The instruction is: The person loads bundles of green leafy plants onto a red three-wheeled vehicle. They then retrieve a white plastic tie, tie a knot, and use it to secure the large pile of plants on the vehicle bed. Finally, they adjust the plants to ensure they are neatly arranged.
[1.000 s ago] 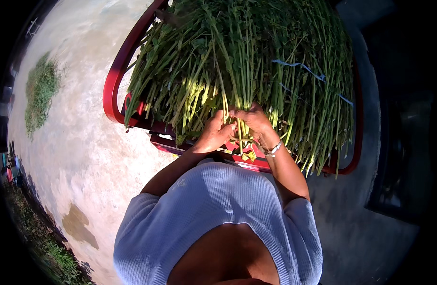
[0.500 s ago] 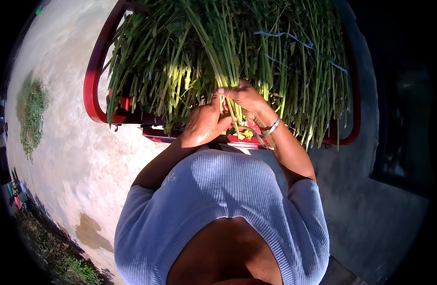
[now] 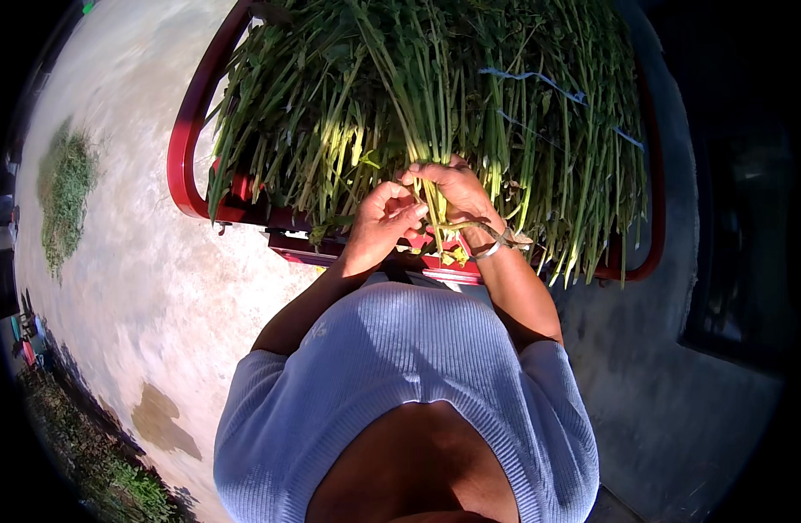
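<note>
On the pale ground at far left I note a low grass patch (image 3: 67, 187), well apart from the red metal cart (image 3: 184, 161), whose left rail bends round at the near-left corner. Green-stemmed plants (image 3: 557, 174) fill the cart, their cut ends overhanging its near edge. The left hand (image 3: 376, 228) stands over that near edge, left of its middle, fingers loosely curled and thumb tip just beside the lower stalks; I cannot tell whether it pinches anything. Immediately to its right lies the held bunch (image 3: 428, 131), at the middle of the near edge: its long axis runs from the leafy pile toward the wearer, the tops leaning leftward, the pale butt ends pointing down over the edge. The key relation, as I judge it, is that these butts lie right of the left fingertips, while the right hand (image 3: 460, 187) is nearer, closed about the bunch with the thumb across its front. A brownish strand (image 3: 460, 225) extends rightward from the lower stalks over the right wrist, beside a pale bracelet (image 3: 488, 251). Farther right, a blue strip (image 3: 544, 81) crosses the pile, short of the cart's right rail.
</note>
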Demonstrator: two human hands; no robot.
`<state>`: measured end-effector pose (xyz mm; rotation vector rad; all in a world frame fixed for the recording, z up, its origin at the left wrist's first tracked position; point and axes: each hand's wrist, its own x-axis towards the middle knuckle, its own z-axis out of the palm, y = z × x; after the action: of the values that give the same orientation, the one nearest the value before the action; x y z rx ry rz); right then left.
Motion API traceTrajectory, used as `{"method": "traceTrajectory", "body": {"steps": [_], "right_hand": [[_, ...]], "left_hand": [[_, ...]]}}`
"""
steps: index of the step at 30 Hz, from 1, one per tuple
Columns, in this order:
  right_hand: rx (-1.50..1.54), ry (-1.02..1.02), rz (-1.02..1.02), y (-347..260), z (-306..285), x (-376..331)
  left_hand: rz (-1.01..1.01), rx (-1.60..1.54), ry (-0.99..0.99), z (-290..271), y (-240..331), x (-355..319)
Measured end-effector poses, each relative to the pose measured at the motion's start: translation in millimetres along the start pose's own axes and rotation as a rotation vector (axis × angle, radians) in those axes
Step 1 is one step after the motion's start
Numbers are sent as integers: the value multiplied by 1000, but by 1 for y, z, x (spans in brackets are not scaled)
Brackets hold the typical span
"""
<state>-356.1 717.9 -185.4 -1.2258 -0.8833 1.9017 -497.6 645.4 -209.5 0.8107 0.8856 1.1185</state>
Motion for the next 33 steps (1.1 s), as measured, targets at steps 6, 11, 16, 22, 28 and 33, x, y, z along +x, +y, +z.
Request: {"method": "traceTrajectory", "body": {"steps": [6,11,16,22,28,33], "right_hand": [[48,3,83,-1,13,-1],[243,19,112,-5,19,1],[302,5,54,0,30,4],[276,34,92,-11,41,-1],[175,-107,217,-32,0,4],[-24,-76,171,-49,-30,-4]], "left_hand": [[-142,-337,1,-7,-11,-4],[83,122,-24,-12,-20,-11],[124,50,110,-3,-25,-8],[232,250,74,-9,-28,-9],[729,1081,-198,-7,-11,22],[781,1334,-524,23,24,33]]}}
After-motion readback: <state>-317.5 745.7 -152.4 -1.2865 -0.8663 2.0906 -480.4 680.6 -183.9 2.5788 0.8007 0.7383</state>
